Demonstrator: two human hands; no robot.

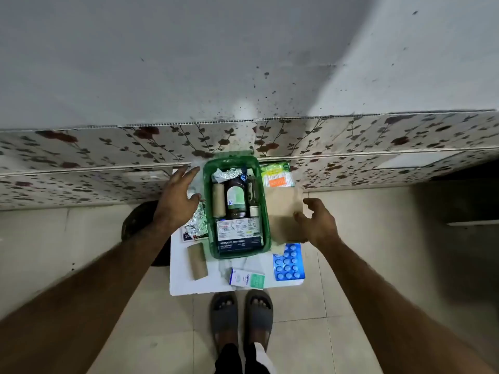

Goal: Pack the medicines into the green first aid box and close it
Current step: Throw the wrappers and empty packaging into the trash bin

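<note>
The green first aid box (267, 233) stands open on a small white table (178, 282). Inside lie a dark brown bottle (236, 197), a beige bandage roll (218, 199), a smaller bottle (253, 197), foil strips (226, 174) and a dressings carton (239, 234). My left hand (176, 198) hovers open left of the box, over a foil strip (199, 220). Open too, my right hand (317, 224) rests its fingertips on a brown cardboard piece (283, 211) to the right of the box. A blue tablet blister (288, 263), a small white-green carton (247, 278) and a beige roll (198, 261) lie in front.
A pack of cotton swabs (276, 178) sits behind the cardboard, by the flower-patterned wall (108, 157). A dark round object (140, 220) stands on the floor left of the table. My feet in grey slippers (241, 317) are on the tiled floor just before the table.
</note>
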